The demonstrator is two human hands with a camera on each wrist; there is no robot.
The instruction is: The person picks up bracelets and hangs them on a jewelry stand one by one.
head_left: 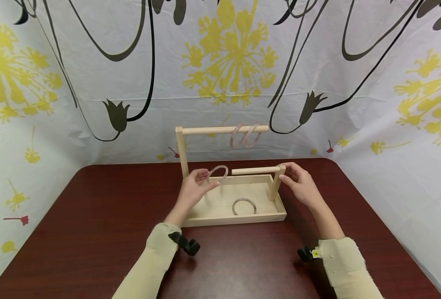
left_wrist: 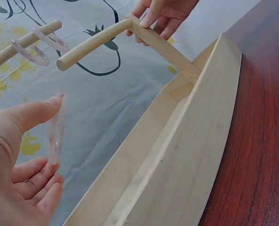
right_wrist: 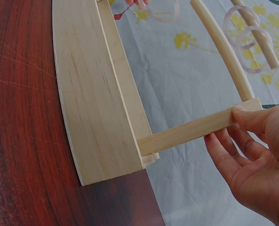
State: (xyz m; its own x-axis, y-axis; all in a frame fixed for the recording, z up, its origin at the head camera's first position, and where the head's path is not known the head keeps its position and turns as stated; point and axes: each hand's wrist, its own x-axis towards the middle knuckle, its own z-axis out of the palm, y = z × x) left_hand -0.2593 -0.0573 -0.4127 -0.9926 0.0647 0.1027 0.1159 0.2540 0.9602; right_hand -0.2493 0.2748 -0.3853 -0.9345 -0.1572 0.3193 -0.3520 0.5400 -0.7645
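Observation:
My left hand (head_left: 192, 191) pinches a pale pink bangle (left_wrist: 56, 136) between thumb and fingertips, over the left part of a wooden stand's tray (head_left: 239, 221). The bangle is upright, near the free left end of the stand's lower rod (head_left: 255, 170). My right hand (head_left: 300, 185) grips the top of the short post (right_wrist: 191, 129) that carries this rod, thumb on one side and fingers on the other. Two more pink bangles hang near the right end of the upper rod (head_left: 209, 130). A greyish bangle (head_left: 244, 199) leans inside the tray.
The stand sits on a dark red wooden table (head_left: 112, 232). A tall post (head_left: 182, 151) at its left carries the upper rod. Behind the table hangs a white cloth (head_left: 160, 83) printed with flowers. Each wrist wears a small black camera.

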